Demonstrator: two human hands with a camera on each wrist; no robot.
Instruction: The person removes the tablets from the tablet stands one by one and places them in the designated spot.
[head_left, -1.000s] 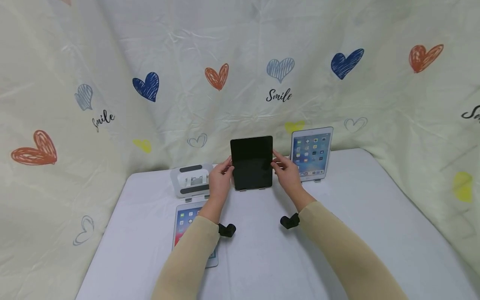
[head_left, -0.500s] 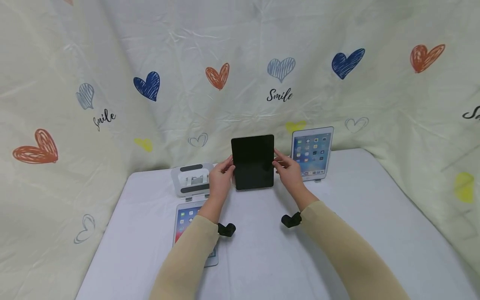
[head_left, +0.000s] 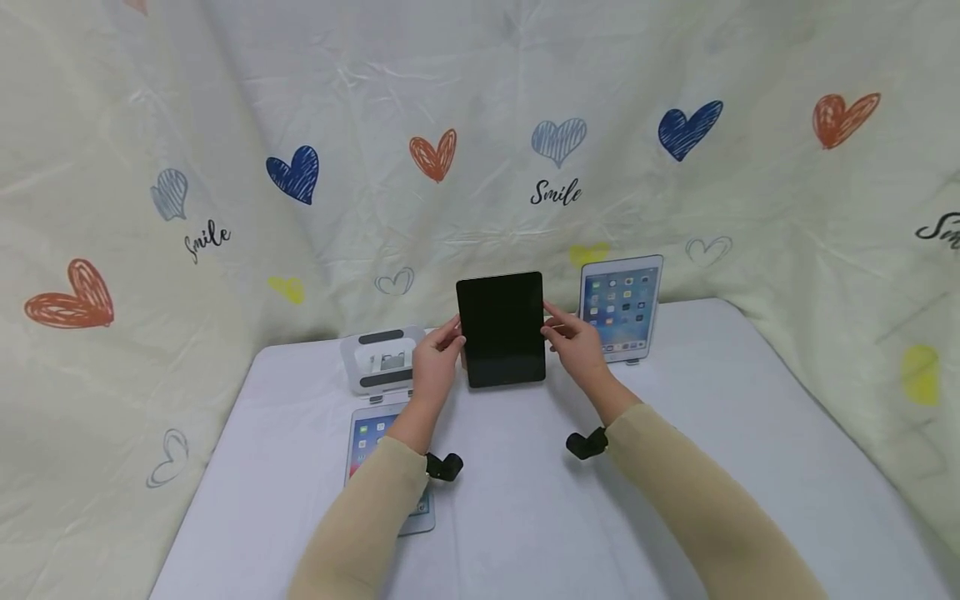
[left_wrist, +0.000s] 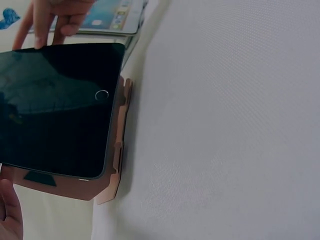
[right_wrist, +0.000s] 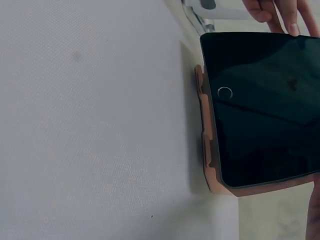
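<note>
Black glass-fronted tablet (head_left: 502,329) held upright between two hands

The tablet stands in portrait position near the far edge of the table, its screen dark and facing the wearer; a pale ring marks the home button (left_wrist: 102,95). The left hand (head_left: 435,362) pinches its left edge, thumb in front. The right hand (head_left: 579,346) grips the opposite edge with bent fingers, thumb close to the forefinger. Neither hand is spread wide. Directly behind the tablet is a rose-coloured stand (left_wrist: 120,130) with a lipped lower ledge; whether tablet and ledge touch cannot be told. To the right, a white-framed tablet showing app icons (head_left: 621,308) leans upright on its own support. To the left is a pale grey open-framed stand (head_left: 348,362) crossed by two dark strips. In front of this stand, a second white-framed tablet (head_left: 366,437) lies flat, screen up, partly covered by the left beige sleeve (head_left: 360,517). All rest on a white-covered table (head_left: 510,517). Beyond hangs a cream backdrop (head_left: 480,67) printed with hearts and the word "Smile".
</note>
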